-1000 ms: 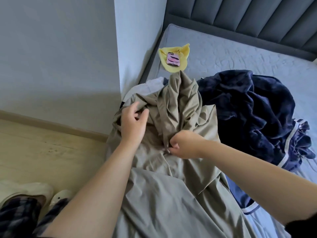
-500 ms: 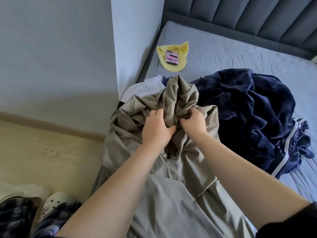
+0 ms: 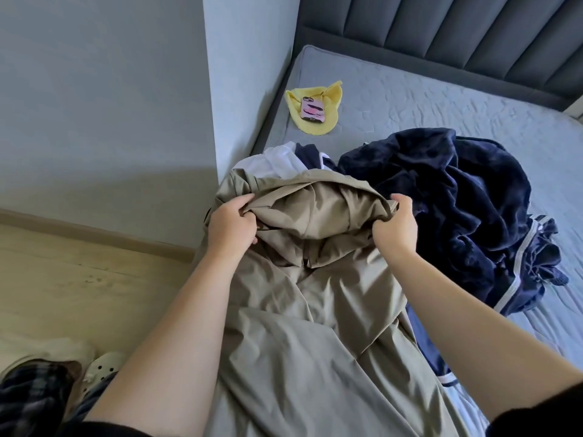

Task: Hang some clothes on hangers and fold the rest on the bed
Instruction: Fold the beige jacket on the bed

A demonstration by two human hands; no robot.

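Note:
A beige pair of trousers [image 3: 315, 310] hangs over the near corner of the bed [image 3: 457, 99], its waistband held open toward me. My left hand [image 3: 230, 222] grips the waistband's left side. My right hand [image 3: 396, 220] grips its right side. Both hands hold the band stretched wide, so the inside and the zip fly show. A fluffy navy garment [image 3: 457, 200] lies heaped on the mattress just right of my right hand. A white garment [image 3: 277, 162] and a navy piece with white trim peek out beyond the trousers.
A yellow cloth [image 3: 315, 121] with a pink-cased phone [image 3: 312, 109] on it lies near the mattress's far left edge. A grey wall corner [image 3: 252, 89] stands left of the bed. Wooden floor [image 3: 79, 279] and my slippered feet are at lower left. The padded headboard [image 3: 457, 33] runs behind.
My hands, close together and bunching the beige fabric half a second ago, have moved apart to the two sides of the waistband and spread it open.

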